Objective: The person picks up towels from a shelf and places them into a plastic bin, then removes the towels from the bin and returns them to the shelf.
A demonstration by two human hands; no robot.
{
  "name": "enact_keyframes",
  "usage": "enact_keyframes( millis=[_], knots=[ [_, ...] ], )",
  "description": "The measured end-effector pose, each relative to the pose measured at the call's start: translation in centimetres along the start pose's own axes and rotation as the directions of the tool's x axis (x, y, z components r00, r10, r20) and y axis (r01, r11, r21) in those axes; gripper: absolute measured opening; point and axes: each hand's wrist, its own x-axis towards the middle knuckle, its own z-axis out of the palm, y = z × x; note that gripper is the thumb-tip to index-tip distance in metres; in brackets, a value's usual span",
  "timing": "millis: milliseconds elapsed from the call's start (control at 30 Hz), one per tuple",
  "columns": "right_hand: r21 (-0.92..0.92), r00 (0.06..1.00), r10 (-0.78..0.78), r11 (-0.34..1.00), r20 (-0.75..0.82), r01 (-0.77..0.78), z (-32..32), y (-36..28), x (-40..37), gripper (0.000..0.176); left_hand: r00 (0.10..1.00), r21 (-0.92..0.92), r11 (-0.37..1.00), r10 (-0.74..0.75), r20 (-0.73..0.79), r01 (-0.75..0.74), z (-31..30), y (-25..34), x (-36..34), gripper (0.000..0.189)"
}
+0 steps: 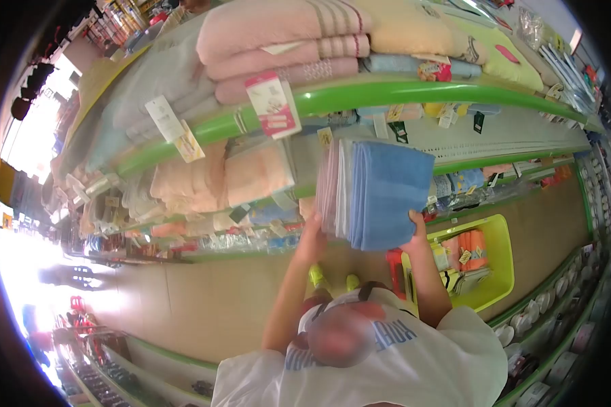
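Note:
A stack of folded towels (392, 197) is held up in front of the shelves, between my two hands. Its blue towels face right, with white and pink ones stacked to their left. My left hand (312, 236) grips the pink side at the lower left, its fingers mostly hidden behind the towels. At the lower right edge, my right hand (415, 229) is closed on the blue side, thumb showing. Just beyond the stack runs a shelf with a green edge (387, 93).
Folded pink towels (285, 30) with hanging tags lie on the top shelf, and peach towels (258, 173) sit lower. A yellow basket (502, 271) holding several folded items stands on the floor at my right. More shelving (557, 339) lines the right and lower edges.

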Motion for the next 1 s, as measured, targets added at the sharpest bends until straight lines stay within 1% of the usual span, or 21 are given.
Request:
enact_keyframes(
  millis=[33,67,167,200,267,300,400,500,600,700,800,900,1000],
  knots=[
    [0.011,0.999,-0.05,0.999,-0.002,0.05,1.6,0.0,1.0,0.063,0.997,-0.001,1.0,0.03,0.066,-0.03,0.0,1.5,1.1,0.069],
    [0.02,0.995,-0.102,0.995,-0.005,0.102,3.2,0.1,1.7,0.063,0.993,0.008,0.999,0.046,0.109,-0.047,-0.4,2.2,2.3,0.065],
    [-0.015,0.97,-0.223,0.975,-0.102,0.222,7.2,1.6,3.2,0.058,0.976,-0.038,0.999,0.036,0.216,-0.029,-2.4,1.8,5.3,0.058],
    [-0.043,0.961,-0.226,0.974,-0.158,0.222,8.3,2.3,3.3,0.057,0.987,-0.115,0.993,0.0,0.16,0.018,-2.1,1.7,5.3,0.052],
    [-0.092,0.935,-0.227,0.973,-0.272,0.21,10.0,3.7,3.3,0.055,0.995,-0.216,0.975,-0.035,0.094,0.055,-2.5,0.3,4.6,0.051],
    [-0.093,0.932,-0.236,0.971,-0.275,0.218,10.4,4.5,3.4,0.055,0.997,-0.263,0.963,-0.049,0.064,0.064,-2.8,-0.3,4.4,0.051],
    [-0.113,0.931,-0.264,0.964,-0.253,0.242,10.8,6.4,3.2,0.054,0.984,-0.392,0.905,-0.177,0.003,0.164,-3.3,-1.4,3.7,0.053],
    [-0.171,0.927,-0.266,0.959,-0.265,0.226,10.8,6.7,2.9,0.056,0.98,-0.19,0.962,-0.201,-0.005,0.196,-3.0,-1.8,4.0,0.058],
    [-0.261,0.924,-0.292,0.938,-0.247,0.227,9.8,6.7,2.8,0.061,0.98,-0.222,0.955,-0.198,0.018,0.197,-3.2,-2.3,4.6,0.06],
    [-0.441,0.897,-0.385,0.859,-0.217,0.262,8.3,7.1,2.6,0.059,0.987,-0.146,0.976,-0.16,0.01,0.16,-2.4,-2.1,4.4,0.061],
    [-0.472,0.891,-0.415,0.832,-0.183,0.29,7.5,7.7,2.4,0.062,0.999,-0.13,0.991,-0.028,-0.018,0.026,-1.7,-2.7,4.1,0.066],
    [-0.565,0.873,-0.468,0.761,-0.139,0.318,6.7,7.5,2.1,0.067,0.998,-0.077,0.996,0.046,-0.032,-0.048,-1.3,-2.3,3.5,0.067],
    [-0.711,0.861,-0.505,0.63,-0.068,0.313,5.3,7.4,2.0,0.069,0.994,-0.064,0.998,0.002,-0.109,-0.009,-0.7,-1.4,3.0,0.065]
  ],
)
